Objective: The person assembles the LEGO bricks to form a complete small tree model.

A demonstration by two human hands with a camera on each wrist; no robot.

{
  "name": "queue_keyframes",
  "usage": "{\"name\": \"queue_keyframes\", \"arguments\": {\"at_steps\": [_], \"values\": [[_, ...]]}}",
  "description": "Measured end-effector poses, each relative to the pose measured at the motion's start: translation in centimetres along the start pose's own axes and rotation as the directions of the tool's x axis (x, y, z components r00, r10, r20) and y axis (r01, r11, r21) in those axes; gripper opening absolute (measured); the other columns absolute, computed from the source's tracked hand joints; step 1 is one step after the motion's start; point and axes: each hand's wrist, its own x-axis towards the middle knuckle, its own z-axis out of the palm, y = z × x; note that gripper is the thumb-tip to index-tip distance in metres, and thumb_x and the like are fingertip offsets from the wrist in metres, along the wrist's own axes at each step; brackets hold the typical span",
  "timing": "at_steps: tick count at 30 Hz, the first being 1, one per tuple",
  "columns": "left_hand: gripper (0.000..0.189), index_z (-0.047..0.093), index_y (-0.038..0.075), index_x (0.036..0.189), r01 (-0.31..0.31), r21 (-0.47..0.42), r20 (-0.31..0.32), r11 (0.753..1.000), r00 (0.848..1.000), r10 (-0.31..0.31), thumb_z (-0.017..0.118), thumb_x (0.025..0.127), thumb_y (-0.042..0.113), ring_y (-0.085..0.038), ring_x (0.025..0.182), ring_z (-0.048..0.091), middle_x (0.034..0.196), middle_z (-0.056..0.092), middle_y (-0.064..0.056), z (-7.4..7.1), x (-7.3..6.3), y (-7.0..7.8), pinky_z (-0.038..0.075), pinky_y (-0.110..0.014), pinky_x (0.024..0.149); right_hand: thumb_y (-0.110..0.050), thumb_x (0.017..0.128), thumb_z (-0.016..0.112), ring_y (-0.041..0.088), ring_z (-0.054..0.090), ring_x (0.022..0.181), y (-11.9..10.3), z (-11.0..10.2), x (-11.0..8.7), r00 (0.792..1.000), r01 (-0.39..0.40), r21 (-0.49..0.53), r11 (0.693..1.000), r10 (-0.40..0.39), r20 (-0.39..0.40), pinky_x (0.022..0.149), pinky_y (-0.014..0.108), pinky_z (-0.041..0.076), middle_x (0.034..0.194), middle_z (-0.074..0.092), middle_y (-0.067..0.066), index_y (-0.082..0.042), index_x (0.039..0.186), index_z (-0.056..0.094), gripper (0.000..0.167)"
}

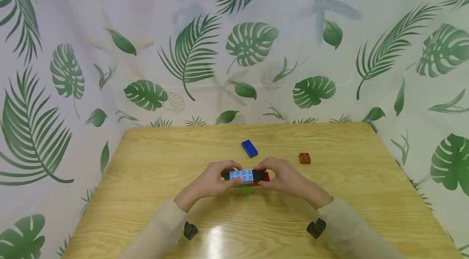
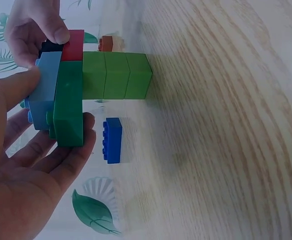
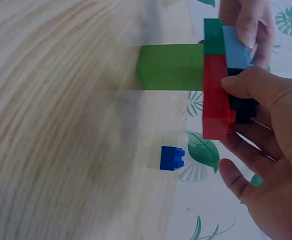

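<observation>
A T-shaped stack of toy building bricks stands on the table. Its column is light green bricks (image 2: 117, 75); across the top lie a dark green brick (image 2: 68, 112) and a red brick (image 3: 217, 100). Above those sit a light blue brick (image 1: 242, 175) and a black brick (image 1: 258, 175). My left hand (image 1: 216, 179) grips the light blue brick from the left, thumb on its near side, fingers behind the dark green end. From the right, my right hand (image 1: 283, 177) pinches the black brick, its thumb also by the red one. Some fingertips are hidden behind the stack.
A dark blue brick (image 1: 249, 148) lies on the wooden table (image 1: 165, 149) just beyond the stack. Farther right is a small orange-brown brick (image 1: 304, 158). A leaf-printed cloth (image 1: 264, 100) rises behind the table's back edge.
</observation>
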Motion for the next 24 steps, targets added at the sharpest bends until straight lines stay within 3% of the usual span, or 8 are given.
{"name": "queue_keyframes", "arguments": {"at_steps": [4,8,16,24], "values": [[0.034,0.068,0.015,0.132,0.003,0.008,0.001,1.000,1.000,-0.003,0.071,0.102,0.031,-0.012,0.094,0.067,0.116,0.075,-0.007,0.05,-0.04,-0.06,0.055,-0.028,0.084,-0.004,0.088,0.083,0.028,0.071,0.104,0.21,0.35,-0.21,0.998,0.053,-0.058,0.997,-0.055,-0.026,0.090,0.049,0.061,0.117,0.075,0.014,0.001,0.121,0.072,0.035],[0.033,0.068,0.016,0.132,0.004,0.004,0.001,1.000,1.000,-0.004,0.071,0.103,0.031,-0.012,0.094,0.067,0.116,0.075,-0.006,0.08,-0.02,0.00,0.055,-0.028,0.084,-0.004,0.088,0.083,0.030,0.072,0.104,0.31,0.33,-0.36,0.998,0.058,-0.039,0.998,-0.060,-0.036,0.089,0.049,0.060,0.118,0.075,0.015,0.001,0.120,0.071,0.034],[0.031,0.068,0.017,0.131,0.026,-0.004,0.001,1.000,1.000,-0.026,0.071,0.103,0.031,-0.012,0.091,0.064,0.113,0.075,-0.006,0.24,-0.19,0.32,0.054,-0.029,0.082,-0.009,0.091,0.082,0.024,0.068,0.110,0.17,-0.09,-0.17,0.998,-0.053,0.044,0.998,0.051,0.043,0.095,0.052,0.059,0.120,0.074,0.009,-0.004,0.124,0.073,0.035],[0.032,0.068,0.017,0.131,0.021,-0.011,0.001,1.000,1.000,-0.021,0.071,0.103,0.031,-0.012,0.091,0.064,0.112,0.074,-0.004,0.08,-0.15,0.31,0.053,-0.029,0.083,-0.012,0.091,0.082,0.025,0.066,0.111,0.36,0.01,-0.17,0.995,-0.088,0.047,0.995,0.086,0.044,0.094,0.055,0.057,0.121,0.072,0.008,-0.007,0.126,0.072,0.036]]}}
